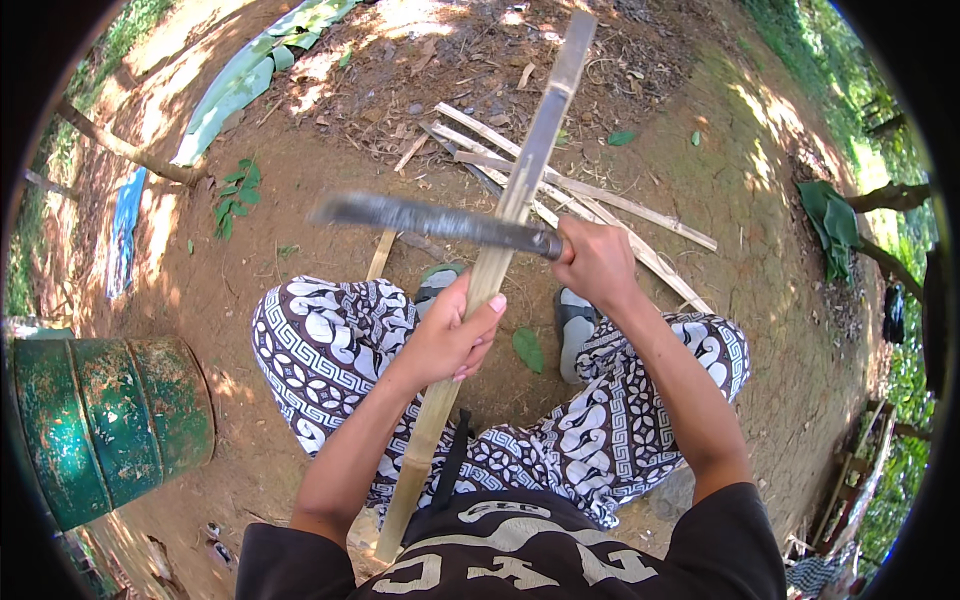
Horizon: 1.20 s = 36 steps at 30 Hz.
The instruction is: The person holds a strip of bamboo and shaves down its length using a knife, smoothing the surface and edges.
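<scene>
A long split bamboo strip (425, 440) slants from beside my lap up and away to the far right. My left hand (452, 338) is wrapped round its middle, above my knees. In my right hand (598, 262) is the handle of a machete (430, 219), its dark blade lying across the bamboo and pointing left. The blade's tip is smeared by motion. Where blade and bamboo cross, the bamboo's surface looks pale and scraped; whether the edge bites into it I cannot tell.
Several split bamboo pieces (640, 208) lie crossed on the bare soil ahead. A rusty green drum (112, 425) is at the left. Banana leaf (235, 95) and a blue cloth or sheet (126, 230) lie farther off at left. Branches stick in from the right.
</scene>
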{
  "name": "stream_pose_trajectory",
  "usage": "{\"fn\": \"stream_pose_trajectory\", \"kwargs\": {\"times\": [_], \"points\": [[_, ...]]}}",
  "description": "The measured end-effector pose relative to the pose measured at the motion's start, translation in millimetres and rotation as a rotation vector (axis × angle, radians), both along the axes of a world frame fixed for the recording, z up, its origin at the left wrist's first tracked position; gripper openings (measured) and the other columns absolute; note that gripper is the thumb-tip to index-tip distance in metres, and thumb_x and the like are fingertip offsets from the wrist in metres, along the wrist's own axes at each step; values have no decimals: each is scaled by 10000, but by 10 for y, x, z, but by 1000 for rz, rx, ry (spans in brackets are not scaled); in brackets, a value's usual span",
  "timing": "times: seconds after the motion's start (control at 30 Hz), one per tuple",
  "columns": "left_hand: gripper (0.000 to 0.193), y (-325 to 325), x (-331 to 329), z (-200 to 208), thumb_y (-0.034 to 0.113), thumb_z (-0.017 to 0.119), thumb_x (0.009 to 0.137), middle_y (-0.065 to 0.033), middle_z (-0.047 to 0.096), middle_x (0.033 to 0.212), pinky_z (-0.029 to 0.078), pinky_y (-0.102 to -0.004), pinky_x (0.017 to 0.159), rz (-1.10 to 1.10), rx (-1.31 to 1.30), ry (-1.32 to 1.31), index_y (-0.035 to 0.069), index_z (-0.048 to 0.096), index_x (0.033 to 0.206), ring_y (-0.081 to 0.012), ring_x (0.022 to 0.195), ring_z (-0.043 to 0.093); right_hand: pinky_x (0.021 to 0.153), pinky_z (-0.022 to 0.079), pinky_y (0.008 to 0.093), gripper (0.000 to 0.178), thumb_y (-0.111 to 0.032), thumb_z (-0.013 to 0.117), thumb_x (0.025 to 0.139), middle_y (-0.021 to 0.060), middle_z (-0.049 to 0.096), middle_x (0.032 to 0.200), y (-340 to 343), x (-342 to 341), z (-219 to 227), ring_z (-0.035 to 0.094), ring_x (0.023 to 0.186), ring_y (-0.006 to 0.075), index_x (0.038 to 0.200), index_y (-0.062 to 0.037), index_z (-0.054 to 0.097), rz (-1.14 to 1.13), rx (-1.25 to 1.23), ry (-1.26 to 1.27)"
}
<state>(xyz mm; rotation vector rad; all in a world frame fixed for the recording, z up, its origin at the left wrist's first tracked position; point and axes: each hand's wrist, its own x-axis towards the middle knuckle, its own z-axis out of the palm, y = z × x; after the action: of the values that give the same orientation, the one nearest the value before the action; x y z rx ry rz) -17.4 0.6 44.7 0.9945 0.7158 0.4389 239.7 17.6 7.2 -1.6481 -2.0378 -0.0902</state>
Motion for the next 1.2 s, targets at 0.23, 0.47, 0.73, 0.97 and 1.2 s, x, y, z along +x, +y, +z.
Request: {"fn": "stream_pose_trajectory", "kwargs": {"times": [0.23,0.47,0.73,0.97,1.2], "points": [[423,-74,-15,46,216,499,1048,36,373,619,311,-214,327,-91,-35,8,76,331,1409,-51,367,336,547,524,447,78,-103,624,773,165,615,581,294,526,190,608,500,328,725,-41,625,-374,-17,161],[171,34,19,81,225,488,1055,40,373,607,305,-222,326,1,-36,-34,82,408,1105,-49,364,342,519,489,454,117,-113,637,684,114,596,615,-58,-42,164,594,538,343,741,-67,544,25,-50,14],[203,51,52,27,244,517,1047,39,393,567,311,-239,334,34,84,53,54,456,1008,-56,367,371,522,493,456,137,-122,647,679,115,595,616,-159,-257,138,598,547,350,740,-74,534,96,-112,81],[224,71,28,-21,197,481,1049,35,421,563,323,-243,348,-4,49,103,45,466,1214,-51,388,391,509,467,448,159,-84,641,616,118,567,611,-190,-374,106,571,536,360,738,-74,539,171,-97,130],[229,12,57,9,234,488,1058,43,409,596,313,-236,354,43,39,28,84,423,1217,-48,394,382,528,480,428,222,-100,713,598,102,567,607,-129,-329,5,585,546,338,727,-85,534,191,19,92]]}}
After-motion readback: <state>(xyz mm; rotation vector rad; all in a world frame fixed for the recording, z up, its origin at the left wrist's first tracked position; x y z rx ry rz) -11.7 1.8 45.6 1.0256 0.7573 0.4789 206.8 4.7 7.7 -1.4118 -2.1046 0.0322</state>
